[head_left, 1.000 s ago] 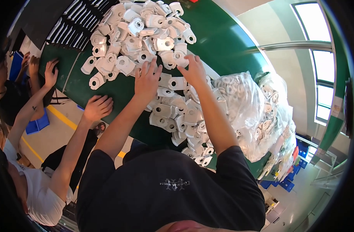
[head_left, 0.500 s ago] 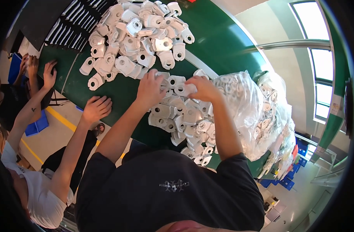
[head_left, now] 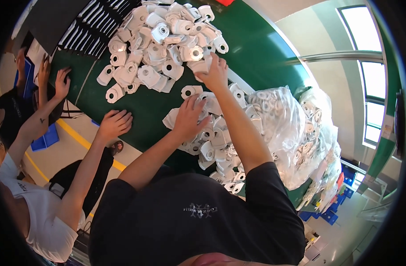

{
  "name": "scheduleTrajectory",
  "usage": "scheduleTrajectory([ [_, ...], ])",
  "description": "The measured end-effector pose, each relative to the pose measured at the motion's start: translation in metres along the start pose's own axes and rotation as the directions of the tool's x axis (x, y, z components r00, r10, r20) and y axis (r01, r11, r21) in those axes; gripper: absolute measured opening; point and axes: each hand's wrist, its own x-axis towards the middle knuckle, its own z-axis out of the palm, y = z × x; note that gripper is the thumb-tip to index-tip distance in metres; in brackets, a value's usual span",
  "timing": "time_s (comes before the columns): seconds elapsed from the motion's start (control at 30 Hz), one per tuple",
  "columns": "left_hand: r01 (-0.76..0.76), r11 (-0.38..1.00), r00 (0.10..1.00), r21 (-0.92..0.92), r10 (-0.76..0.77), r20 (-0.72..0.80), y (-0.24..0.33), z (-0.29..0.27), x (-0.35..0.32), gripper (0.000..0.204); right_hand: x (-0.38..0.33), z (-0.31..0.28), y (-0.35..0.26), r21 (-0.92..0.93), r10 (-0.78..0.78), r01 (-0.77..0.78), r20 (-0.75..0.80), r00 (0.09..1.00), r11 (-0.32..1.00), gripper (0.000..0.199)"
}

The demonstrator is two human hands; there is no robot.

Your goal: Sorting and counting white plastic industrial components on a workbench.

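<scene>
Hands [head_left: 190, 116] [head_left: 215, 73] press spread-fingered on white plastic parts [head_left: 211, 133].

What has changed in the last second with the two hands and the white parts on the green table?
The right hand moved forward from the near heap to the far heap and now grips a white part. The left hand stayed pressed on the near heap. The plastic bag and green table stayed unchanged.

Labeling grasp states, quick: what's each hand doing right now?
Left hand: open, fingers spread flat on the near pile.
Right hand: closed on a white part.
</scene>
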Motion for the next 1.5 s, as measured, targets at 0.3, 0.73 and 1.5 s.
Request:
scheduleTrajectory([
  [0.3,0.009,0.996,0.992,0.087,0.002,-0.124,-0.009,0.004,0.035,0.059,-0.017,-0.032,0.047,0.172,-0.009,-0.024,0.189,0.982,0.985,0.087],
  [0.73,-0.008,0.955,1.000,0.297,0.015,-0.023,-0.025,0.033,0.061,0.062,0.005,-0.036,0.022,0.328,0.003,-0.032,0.088,0.996,0.944,0.063],
  [1.5,0.122,0.956,0.992,0.267,-0.127,0.001,-0.030,-0.009,-0.062,0.068,-0.030,-0.038,0.060,0.048,-0.169,0.163,0.187,0.968,0.986,0.035],
])
